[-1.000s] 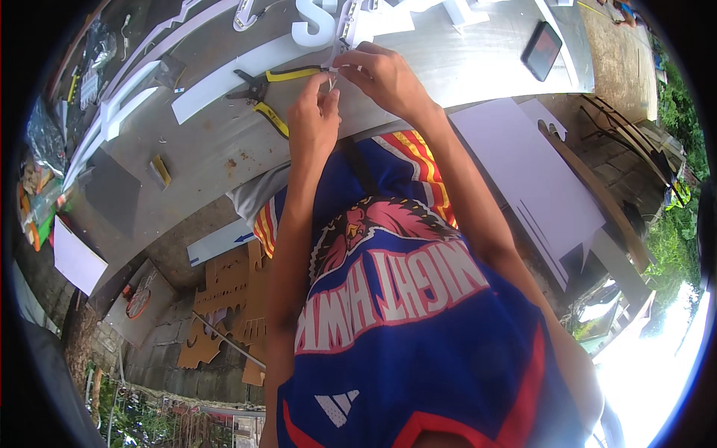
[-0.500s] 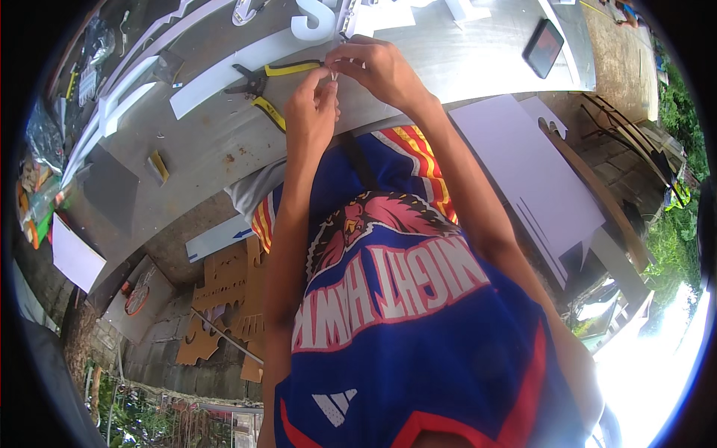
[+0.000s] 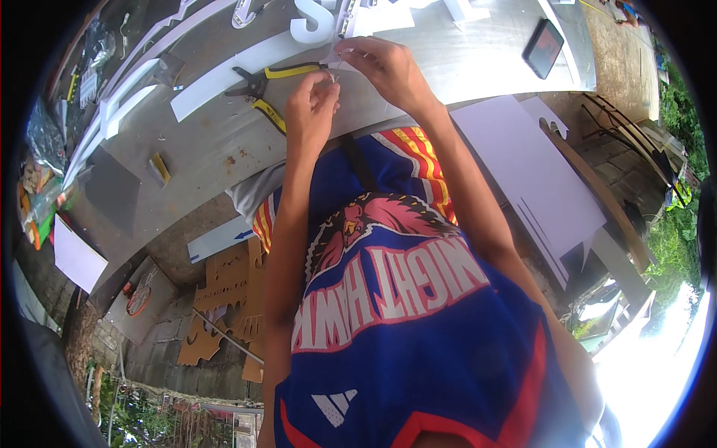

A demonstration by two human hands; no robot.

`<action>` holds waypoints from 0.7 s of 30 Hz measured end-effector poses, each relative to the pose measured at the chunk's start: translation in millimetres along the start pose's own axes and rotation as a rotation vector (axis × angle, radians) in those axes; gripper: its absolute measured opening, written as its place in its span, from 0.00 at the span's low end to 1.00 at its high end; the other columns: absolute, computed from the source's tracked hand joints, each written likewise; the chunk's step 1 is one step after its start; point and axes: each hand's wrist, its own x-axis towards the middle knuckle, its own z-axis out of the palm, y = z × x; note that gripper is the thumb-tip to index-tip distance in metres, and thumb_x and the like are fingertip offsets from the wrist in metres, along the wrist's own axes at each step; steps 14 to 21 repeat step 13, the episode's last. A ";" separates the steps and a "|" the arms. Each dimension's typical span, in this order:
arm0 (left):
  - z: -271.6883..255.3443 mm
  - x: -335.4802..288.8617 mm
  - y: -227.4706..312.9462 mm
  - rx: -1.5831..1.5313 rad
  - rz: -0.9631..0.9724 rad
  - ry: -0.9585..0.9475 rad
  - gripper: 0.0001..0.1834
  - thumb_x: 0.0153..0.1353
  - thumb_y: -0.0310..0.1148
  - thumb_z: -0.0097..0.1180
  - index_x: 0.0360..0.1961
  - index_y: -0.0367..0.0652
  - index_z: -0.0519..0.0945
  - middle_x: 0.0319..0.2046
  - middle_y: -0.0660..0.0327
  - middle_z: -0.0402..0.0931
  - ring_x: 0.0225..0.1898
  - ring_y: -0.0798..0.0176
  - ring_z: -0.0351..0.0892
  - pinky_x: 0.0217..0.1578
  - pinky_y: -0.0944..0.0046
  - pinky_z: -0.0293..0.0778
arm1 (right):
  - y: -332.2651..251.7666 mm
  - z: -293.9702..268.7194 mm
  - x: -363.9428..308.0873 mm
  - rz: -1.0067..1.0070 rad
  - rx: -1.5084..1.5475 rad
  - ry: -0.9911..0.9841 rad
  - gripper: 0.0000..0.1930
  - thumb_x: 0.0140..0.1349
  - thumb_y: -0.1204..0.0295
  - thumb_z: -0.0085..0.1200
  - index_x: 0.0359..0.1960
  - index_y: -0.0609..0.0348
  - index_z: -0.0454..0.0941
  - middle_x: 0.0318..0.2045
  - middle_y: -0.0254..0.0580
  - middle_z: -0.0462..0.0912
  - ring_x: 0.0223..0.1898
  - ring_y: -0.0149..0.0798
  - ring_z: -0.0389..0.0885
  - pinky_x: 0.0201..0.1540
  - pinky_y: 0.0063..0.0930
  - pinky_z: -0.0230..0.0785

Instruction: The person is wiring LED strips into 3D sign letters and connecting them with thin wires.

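Observation:
Above the near edge of the grey metal table (image 3: 202, 145), my left hand (image 3: 308, 112) is closed in a pinch, with a small pale end of thin wire (image 3: 334, 77) at its fingertips. My right hand (image 3: 390, 73) is slightly farther away and to the right, thumb and fingers pinched on the thin wire too. A fine strand seems to run between both hands. Beside my left hand lies a wire stripper (image 3: 258, 84) with yellow and black handles, its dark jaws pointing left. Just beyond my fingers, a white strip with small light modules (image 3: 348, 16) runs away from me.
A white S-shaped letter (image 3: 312, 21) and long white strips (image 3: 224, 78) lie at the back left. A dark phone (image 3: 544, 48) rests at the right. White sheets (image 3: 530, 172) stand below the table on the right, cut cardboard (image 3: 220, 299) at lower left.
My hands have drawn apart: the left moved slightly left and toward me, the right slightly right. A gap with a thin strand now shows between the fingertips. The wire stripper has not visibly moved.

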 end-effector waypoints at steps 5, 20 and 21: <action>-3.4 2.6 -7.5 0.012 0.054 0.030 0.11 0.64 0.29 0.58 0.45 0.36 0.78 0.34 0.55 0.82 0.32 0.65 0.82 0.33 0.67 0.75 | -2.7 -1.4 -14.8 0.100 0.037 0.038 0.11 0.62 0.72 0.57 0.45 0.59 0.82 0.30 0.47 0.82 0.28 0.43 0.79 0.35 0.34 0.72; -21.2 -6.9 -7.2 0.249 0.049 0.085 0.15 0.63 0.33 0.61 0.49 0.40 0.79 0.40 0.53 0.82 0.38 0.56 0.83 0.42 0.61 0.78 | 8.1 -3.9 -48.4 0.240 0.050 -0.011 0.11 0.61 0.74 0.59 0.45 0.60 0.82 0.33 0.47 0.83 0.30 0.39 0.82 0.37 0.30 0.74; -21.2 -6.9 -7.2 0.249 0.049 0.085 0.15 0.63 0.33 0.61 0.49 0.40 0.79 0.40 0.53 0.82 0.38 0.56 0.83 0.42 0.61 0.78 | 8.1 -3.9 -48.4 0.240 0.050 -0.011 0.11 0.61 0.74 0.59 0.45 0.60 0.82 0.33 0.47 0.83 0.30 0.39 0.82 0.37 0.30 0.74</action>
